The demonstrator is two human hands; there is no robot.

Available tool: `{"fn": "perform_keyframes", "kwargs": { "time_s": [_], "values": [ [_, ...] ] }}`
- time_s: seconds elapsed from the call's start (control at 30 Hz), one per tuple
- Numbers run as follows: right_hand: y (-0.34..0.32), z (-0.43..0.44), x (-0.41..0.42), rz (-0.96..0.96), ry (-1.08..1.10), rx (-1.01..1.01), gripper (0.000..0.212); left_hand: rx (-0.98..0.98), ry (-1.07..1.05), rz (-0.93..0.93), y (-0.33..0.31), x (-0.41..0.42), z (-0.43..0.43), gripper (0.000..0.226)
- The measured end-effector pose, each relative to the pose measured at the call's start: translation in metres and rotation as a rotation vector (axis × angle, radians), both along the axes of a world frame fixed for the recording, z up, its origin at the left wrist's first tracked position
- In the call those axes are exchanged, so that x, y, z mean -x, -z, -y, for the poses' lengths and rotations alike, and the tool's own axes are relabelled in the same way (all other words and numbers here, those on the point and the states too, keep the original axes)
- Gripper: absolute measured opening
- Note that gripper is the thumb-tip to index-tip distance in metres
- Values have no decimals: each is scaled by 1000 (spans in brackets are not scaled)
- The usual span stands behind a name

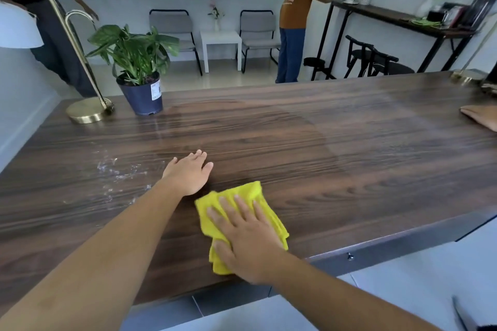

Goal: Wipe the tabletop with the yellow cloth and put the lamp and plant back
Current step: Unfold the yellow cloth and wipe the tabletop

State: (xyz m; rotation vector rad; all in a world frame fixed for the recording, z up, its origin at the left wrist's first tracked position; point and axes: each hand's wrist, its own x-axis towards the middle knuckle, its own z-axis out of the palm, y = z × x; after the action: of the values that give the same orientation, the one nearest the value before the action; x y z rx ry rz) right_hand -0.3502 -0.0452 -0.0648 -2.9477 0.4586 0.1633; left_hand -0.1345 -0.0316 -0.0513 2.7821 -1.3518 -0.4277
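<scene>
Yellow cloth [242,223] is crumpled flat on the dark wood-grain tabletop [349,169], near edge, roughly centre. My right hand [247,244] lies palm-down on top of it, fingers spread, pressing it to the surface, not pinching. My left hand [189,174] is just left of and beyond the cloth, palm down, open and flat on bare wood, fingers together, holding nothing.

White smears/residue [118,172] on the wood left of my left hand. A wiped-looking arc shows across the middle of the top.

Lamp [80,83] sits at the far left corner: round brass base on the table, brass arm curving up, white shade at the left edge of view. Plant [137,62] in a dark pot with a white label stands just right of the lamp base, close but apart.

Someone else's hand [481,118] rests on the far right of the table. A second brass base [465,76] is at the far right corner, partly cut off.
</scene>
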Motion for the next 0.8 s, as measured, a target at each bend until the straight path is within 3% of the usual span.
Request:
{"fn": "perform_keyframes", "kwargs": {
  "time_s": [0.07,0.17,0.33,0.5,0.6,0.8],
  "values": [
    [1,19,18,27,-206,-17,62,2,8,-10,-3,0,-1,55],
    [7,81,59,43,-221,-2,53,67,8,-17,-3,0,-9,56],
    [2,155,87,-51,187,53,60,262,-115,74,0,-2,-54,58],
    [0,125,-5,-53,662,2,66,263,-339,147,-2,-23,-129,60],
    [-1,62,-60,-22,489,-37,67,210,-489,158,4,-35,-180,62],
    [5,-39,-80,33,-309,53,75,180,-629,125,16,-49,-227,68]
  ]
}}
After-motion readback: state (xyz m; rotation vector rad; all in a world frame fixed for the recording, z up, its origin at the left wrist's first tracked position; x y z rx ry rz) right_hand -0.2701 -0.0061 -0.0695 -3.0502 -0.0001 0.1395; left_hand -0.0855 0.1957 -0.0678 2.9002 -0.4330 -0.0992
